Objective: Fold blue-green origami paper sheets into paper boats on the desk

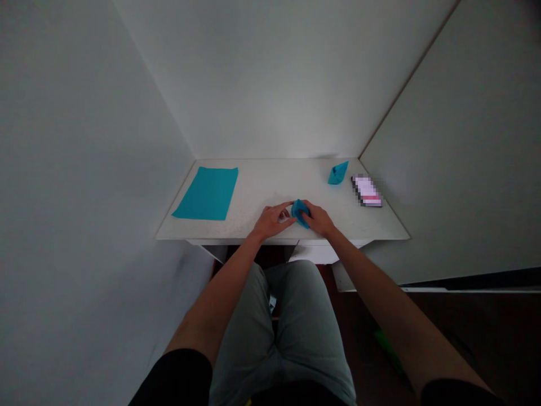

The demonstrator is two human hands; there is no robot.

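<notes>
A small folded piece of blue paper (300, 212) is between my two hands near the front edge of the white table (270, 228). My right hand (318, 218) grips it from the right, with fingers around its side. My left hand (273, 220) is at its left side, thumb and forefinger stretched toward the paper with a gap between them. Whether those fingertips press on the paper is too small to tell.
A flat blue sheet (208, 193) lies on the table's left part. At the back right stands a folded blue paper boat (338, 173), and beside it lies a phone (367, 190) with a blurred screen. Walls enclose the table's back and sides.
</notes>
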